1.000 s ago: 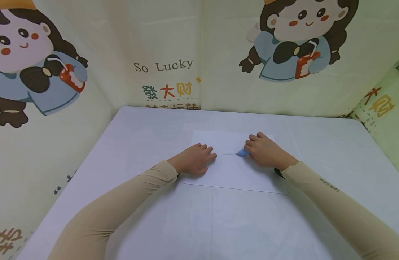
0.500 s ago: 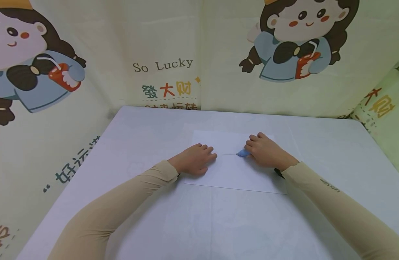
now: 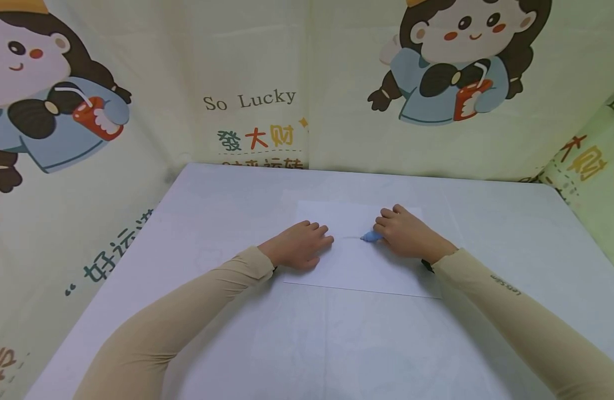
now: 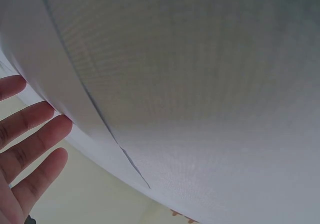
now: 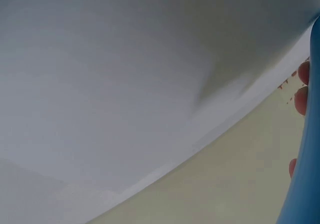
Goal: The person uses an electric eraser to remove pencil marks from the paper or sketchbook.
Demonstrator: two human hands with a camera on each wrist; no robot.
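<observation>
A white sheet of paper [image 3: 357,272] lies on the white table. On its left part rests my left hand [image 3: 302,245], palm down with fingers spread; in the left wrist view its fingers [image 4: 37,139] reach over the sheet near the paper's edge. My right hand [image 3: 404,230] grips a thick blue pen [image 3: 371,236] with a tapered tip, which points left and meets the paper. From that tip a faint line runs left toward my left hand. The right wrist view shows the pen's blue barrel [image 5: 302,149] at the right edge, with fingertips behind it.
The white tabletop [image 3: 307,344] spreads around the paper. Behind it hangs a pale curtain [image 3: 347,139] printed with cartoon figures and lettering, and another printed curtain [image 3: 87,222] runs along the left side.
My right hand has shifted slightly left with the pen. The left hand stays in place. The left curtain's print has shifted left, and more lettering shows beside the table edge.
</observation>
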